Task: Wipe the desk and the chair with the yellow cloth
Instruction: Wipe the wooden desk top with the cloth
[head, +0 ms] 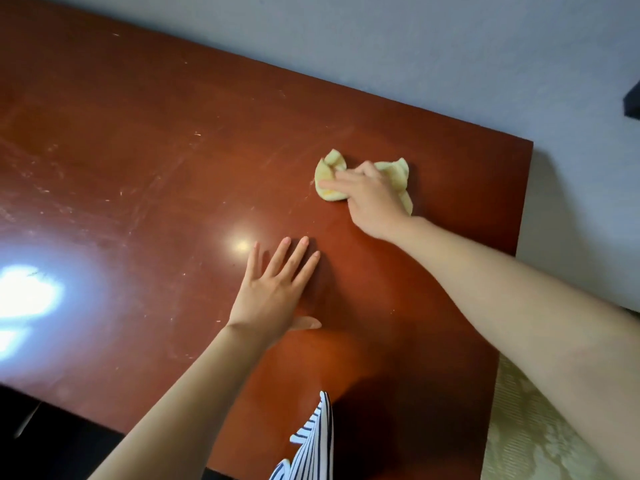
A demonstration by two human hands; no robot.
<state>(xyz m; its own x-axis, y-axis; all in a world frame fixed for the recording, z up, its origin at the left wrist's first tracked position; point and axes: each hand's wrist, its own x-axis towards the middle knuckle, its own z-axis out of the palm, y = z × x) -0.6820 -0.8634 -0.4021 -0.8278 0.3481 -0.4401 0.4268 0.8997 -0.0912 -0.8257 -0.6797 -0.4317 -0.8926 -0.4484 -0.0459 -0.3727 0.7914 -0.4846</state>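
Blue-and-white striped fabric (313,441) hangs at the bottom edge, nearest the lens, between two bare forearms that reach out over a glossy reddish-brown wooden bench (138,161). Left hand (273,289) lies flat, palm down on the bench top, with its fingers straight and spread wide and its thumb stretched out to the side; it holds nothing. Right hand (370,195) sits farther out, towards the far right corner of the bench, on top of a crumpled pale yellow cloth (329,168). Its fingers curl over the bunched cloth and grip it against the wood, while folds of the cloth stick out on both sides of the hand. Fine pale scratches and smears mark the bench top to the left, and a bright patch of reflected light (27,292) glares near its left edge. Beyond the bench stands a plain grey-blue wall (415,46). Pale patterned flooring (519,427) shows at lower right, beside the bench's end.
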